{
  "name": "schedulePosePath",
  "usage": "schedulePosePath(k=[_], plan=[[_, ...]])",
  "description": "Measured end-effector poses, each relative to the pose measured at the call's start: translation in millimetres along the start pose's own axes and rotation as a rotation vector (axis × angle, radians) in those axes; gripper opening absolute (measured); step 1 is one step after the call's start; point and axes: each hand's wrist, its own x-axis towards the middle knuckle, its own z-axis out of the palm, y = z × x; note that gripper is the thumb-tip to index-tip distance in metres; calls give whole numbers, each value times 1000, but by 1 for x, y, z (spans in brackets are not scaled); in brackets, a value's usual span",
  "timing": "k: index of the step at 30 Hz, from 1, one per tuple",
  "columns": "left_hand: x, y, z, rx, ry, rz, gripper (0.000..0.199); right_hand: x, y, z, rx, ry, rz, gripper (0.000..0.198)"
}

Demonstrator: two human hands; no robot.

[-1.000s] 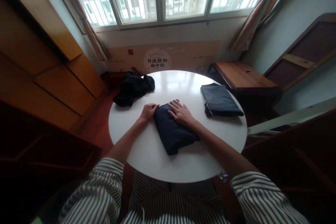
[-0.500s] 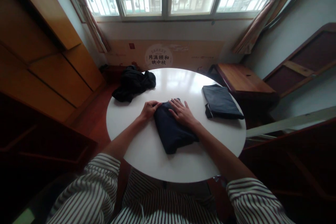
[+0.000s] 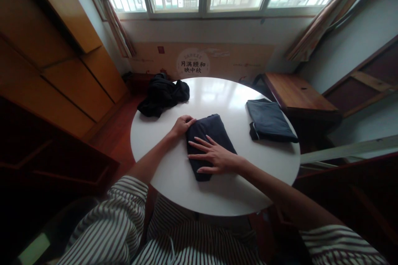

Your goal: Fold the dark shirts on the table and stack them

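The white bench (image 3: 168, 174) is bearing three cloths: crumpled black cloth (image 3: 166, 94) far left, folded grey cloth (image 3: 270, 120) right, folded navy cloth (image 3: 211, 126) nearer, between them, seemingly spaced for working room. The right hand (image 3: 214, 157) is lying flat on it, fingers spread, apparently pressing; the left hand (image 3: 183, 126) is pinching its far-left corner, probably anchoring.

A rounded white table (image 3: 174, 176) carries a crumpled black cloth (image 3: 164, 94) at its far left edge, a folded navy cloth (image 3: 213, 126) near the middle, and a folded slate-blue cloth (image 3: 270, 122) toward the right.
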Motion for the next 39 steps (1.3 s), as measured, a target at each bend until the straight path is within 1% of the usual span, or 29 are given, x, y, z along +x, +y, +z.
schedulePosePath(k=[4,6,8,9,10,11,13,15,16,18,19,21,23,25,27,28,30,32,33,34,35,36,38,39], plan=[[0,1,0,39,-18,10,29,-22,-13,3,43,-37,-61,67],[-3,6,0,95,13,47,25,-30,-19,4,55,-40,-58,74],[-9,15,1,189,94,152,21,-34,-25,5,66,-35,-53,77],[-12,21,2,233,125,228,20,-34,-27,6,73,-21,-49,74],[-16,26,4,264,130,310,22,-33,-28,6,84,7,-45,67],[-20,32,7,282,102,389,25,-32,-28,6,101,49,-39,57],[-27,42,13,314,-39,502,31,-25,-24,5,138,180,-10,39],[-31,48,18,383,-192,525,37,-16,-12,2,141,357,64,37],[-33,49,20,432,-257,511,41,-10,-3,0,121,445,119,39],[-33,50,22,524,-337,461,48,0,20,-4,49,580,251,39],[-32,49,22,563,-357,439,50,5,33,-5,9,605,314,39],[-31,49,21,633,-360,401,54,13,57,-3,-49,561,432,44],[-30,49,21,691,-340,348,55,19,75,5,-66,455,542,49],[-29,49,23,724,-318,287,56,21,87,14,-50,388,627,53],[-30,49,24,733,-279,234,54,21,92,21,-12,392,674,56],[-31,49,24,729,-236,200,52,20,94,23,20,417,695,59],[-32,46,21,702,-98,92,51,18,97,21,125,509,759,69],[-31,41,13,631,56,-68,56,13,101,14,304,617,829,82],[-30,39,8,571,95,-153,63,11,102,11,415,656,853,90],[-28,37,2,487,92,-223,69,9,104,7,525,682,866,97],[-25,36,-4,374,51,-271,71,7,105,4,624,695,873,105],[-23,36,-9,239,-13,-294,68,6,106,1,703,704,879,111],[-19,41,-15,-30,-113,-265,55,4,107,-4,805,726,898,120],[-18,46,-17,-138,-122,-223,50,3,107,-5,847,743,903,121]])
